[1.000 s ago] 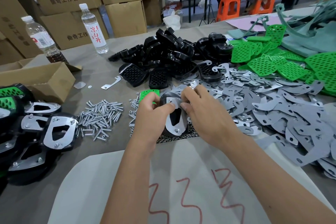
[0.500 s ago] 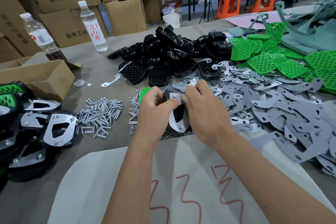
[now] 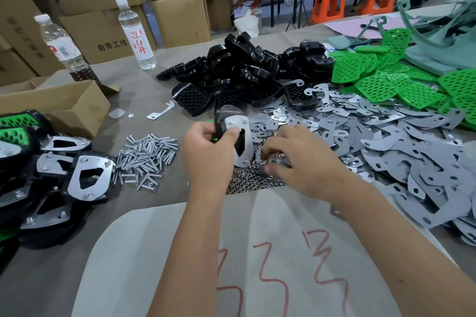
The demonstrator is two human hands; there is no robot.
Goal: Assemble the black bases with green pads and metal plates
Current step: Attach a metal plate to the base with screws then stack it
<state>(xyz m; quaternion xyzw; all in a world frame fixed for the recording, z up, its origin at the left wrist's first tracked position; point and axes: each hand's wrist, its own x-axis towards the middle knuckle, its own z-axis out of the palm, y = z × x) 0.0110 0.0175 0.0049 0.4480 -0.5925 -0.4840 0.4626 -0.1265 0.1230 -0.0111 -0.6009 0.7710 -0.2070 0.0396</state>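
The left hand point(image 3: 206, 152) grips a black base point(image 3: 226, 118) tilted up on edge above the surface point(image 3: 144, 100), thumb pressed on the metal plate point(image 3: 242, 141) that lies against its face; a sliver of green shows under the hand. The right hand point(image 3: 304, 162) reaches down with curled fingers into the patch of small nuts point(image 3: 252, 177) just beside the base; whether it pinches a nut I cannot tell.

Open room is scarce. The only bare stretch of surface runs from the heap of screws point(image 3: 146, 157) back toward the two water bottles point(image 3: 136, 33), with one loose metal bracket point(image 3: 161, 110) lying in it. In front of the arms lies a pale sheet with red scrawl point(image 3: 257, 265). To the left, finished assemblies point(image 3: 87, 177) crowd the surface's edge, at least five plates showing, beside an open cardboard box point(image 3: 72, 108). Beyond the hands a heap of black bases point(image 3: 244, 69) is piled too thickly to count. To the right, grey metal plates point(image 3: 386, 152) spread in overlapping dozens up to the near edge, and green perforated pads point(image 3: 381, 85) are stacked behind them, at least ten.
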